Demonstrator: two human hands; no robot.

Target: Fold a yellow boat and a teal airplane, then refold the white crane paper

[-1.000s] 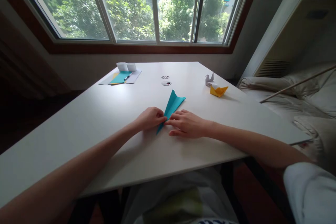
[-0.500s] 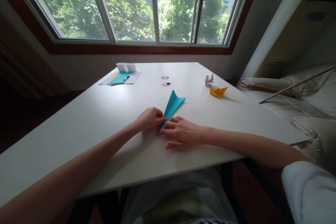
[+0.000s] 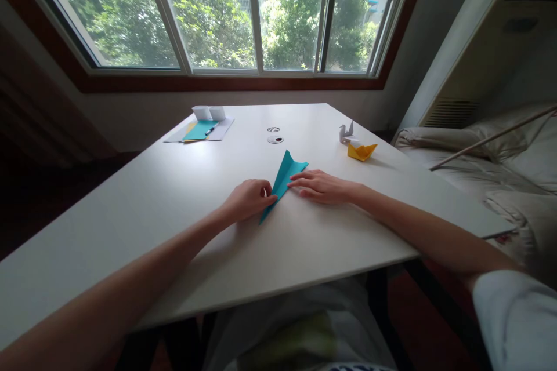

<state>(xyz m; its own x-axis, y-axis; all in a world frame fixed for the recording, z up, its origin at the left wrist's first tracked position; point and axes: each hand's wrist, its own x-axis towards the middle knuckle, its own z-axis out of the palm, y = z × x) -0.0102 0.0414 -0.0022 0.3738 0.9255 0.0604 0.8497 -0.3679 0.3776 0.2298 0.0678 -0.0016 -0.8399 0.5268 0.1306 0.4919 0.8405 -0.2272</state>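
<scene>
A folded blue sheet of paper [image 3: 284, 173] lies on the white table in front of me, its narrow point toward me and its wider end away. My left hand [image 3: 250, 197] grips its left edge near the narrow point, thumb on top and the other fingers curled. On the opposite side, my right hand [image 3: 322, 186] rests with outstretched fingers, the fingertips touching the paper's right edge close to the wide end. Part of that edge is hidden under the fingertips.
Farther right stand a yellow paper boat [image 3: 362, 152] and a white paper crane [image 3: 346, 132]. At the far left lie blue sheets [image 3: 200, 129], a pen [image 3: 210, 129] and white folded pieces [image 3: 209, 113]. A round cable-hole cover [image 3: 275, 139] sits mid-table.
My right hand has slid away from me along the paper's right edge, from the narrow point toward the wide end. My left hand and the paper have hardly moved.
</scene>
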